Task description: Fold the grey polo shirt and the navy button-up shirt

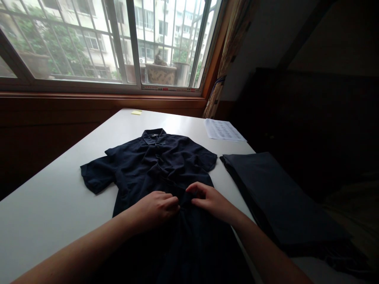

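Note:
A dark navy short-sleeved shirt (133,173) lies front side up on the white table (59,205), its collar pointing toward the window. Creases run across its chest and along the buttoned front. My left hand (162,206) is closed at the middle of the shirt front, fingers curled in on the cloth; its fingertips are partly hidden. Just to the right, my right hand (209,200) hovers at or on the cloth, thumb and forefinger apart with a gap between them. The shirt's lower part runs into dark shadow below my forearms.
Folded dark cloth (275,193) is stacked along the right table edge. Printed paper sheets (225,130) lie at the back right, and a yellow sticky note (136,112) at the far edge. Beyond stands a barred window (136,47) with a curtain (220,83) beside it.

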### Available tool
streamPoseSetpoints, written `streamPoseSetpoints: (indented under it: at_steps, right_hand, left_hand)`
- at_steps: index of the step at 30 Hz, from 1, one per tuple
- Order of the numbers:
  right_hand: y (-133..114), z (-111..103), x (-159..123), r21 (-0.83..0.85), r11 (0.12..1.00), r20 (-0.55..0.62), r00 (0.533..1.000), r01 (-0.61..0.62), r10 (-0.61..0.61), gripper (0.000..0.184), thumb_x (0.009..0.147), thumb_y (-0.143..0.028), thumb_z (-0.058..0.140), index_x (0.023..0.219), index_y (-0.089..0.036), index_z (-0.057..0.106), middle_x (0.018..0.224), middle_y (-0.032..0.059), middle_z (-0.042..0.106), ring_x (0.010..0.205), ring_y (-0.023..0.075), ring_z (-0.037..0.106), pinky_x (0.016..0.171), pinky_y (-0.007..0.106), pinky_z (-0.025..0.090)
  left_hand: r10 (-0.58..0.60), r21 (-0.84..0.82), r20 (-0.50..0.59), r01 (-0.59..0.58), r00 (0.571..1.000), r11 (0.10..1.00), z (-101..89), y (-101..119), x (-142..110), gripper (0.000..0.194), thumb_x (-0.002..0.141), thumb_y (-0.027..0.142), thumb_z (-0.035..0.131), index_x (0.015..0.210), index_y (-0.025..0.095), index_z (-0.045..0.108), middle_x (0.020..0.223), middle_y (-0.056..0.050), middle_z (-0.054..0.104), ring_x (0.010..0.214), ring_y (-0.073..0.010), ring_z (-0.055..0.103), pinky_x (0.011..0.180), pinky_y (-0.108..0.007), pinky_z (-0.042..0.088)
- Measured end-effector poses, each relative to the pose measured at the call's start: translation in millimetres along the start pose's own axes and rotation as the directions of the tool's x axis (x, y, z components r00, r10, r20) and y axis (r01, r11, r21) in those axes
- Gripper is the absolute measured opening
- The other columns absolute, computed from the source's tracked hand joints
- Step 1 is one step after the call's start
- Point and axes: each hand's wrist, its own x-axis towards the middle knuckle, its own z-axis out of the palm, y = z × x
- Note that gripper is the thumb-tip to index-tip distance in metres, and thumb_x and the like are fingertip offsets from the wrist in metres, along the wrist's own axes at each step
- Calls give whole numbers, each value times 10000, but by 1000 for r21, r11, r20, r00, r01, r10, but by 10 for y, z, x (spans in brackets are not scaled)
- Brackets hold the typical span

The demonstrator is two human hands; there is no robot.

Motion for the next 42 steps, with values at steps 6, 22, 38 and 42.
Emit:
streamPoseSetpoints:
  at_steps: [6, 22, 38, 42]
  right_hand:
    - [-128, 5, -79, 146, 986, 33, 996, -85, 81, 286, 809, -192, 680, 1093, -229, 675, 770, -42, 613, 669, 123, 536, 600, 237, 387]
    - [-161, 356, -98, 403, 912, -54, 992, -82, 113, 222, 814, -275, 740, 1019, -211, 685, 979, 17, 729, 950, 198, 671, 862, 314, 495]
    - [-281, 211, -128, -143, 990, -134, 990, 17, -36, 88, 861, -235, 676, 829, -206, 753, 850, 2, 615, 772, 140, 596, 708, 271, 427]
    - [-264, 176, -128, -104, 995, -140, 990, 10, -24, 93, 854, -240, 666, 791, -190, 712, 829, -6, 583, 781, 142, 580, 719, 270, 416]
  left_hand:
    - [45, -88, 0, -45, 999, 995, -86, -89, -76, 214, 1001, 170, 495, 1175, 161, 620, 926, -49, 649, 762, -153, 614, 684, -291, 508]
    - [9, -47, -205, -19, 979, 999, -233, -15, -53, 85, 976, 147, 539, 1001, 149, 620, 780, -22, 604, 646, -135, 526, 567, -299, 394]
    - [-46, -100, -158, 31, 986, 995, -196, 37, -25, 138, 998, 158, 511, 878, 154, 578, 734, 8, 565, 613, -118, 450, 564, -318, 360]
    - [-76, -136, -168, 53, 983, 989, -173, 49, -11, 122, 1004, 176, 507, 911, 159, 583, 736, 10, 566, 600, -119, 448, 552, -313, 361]
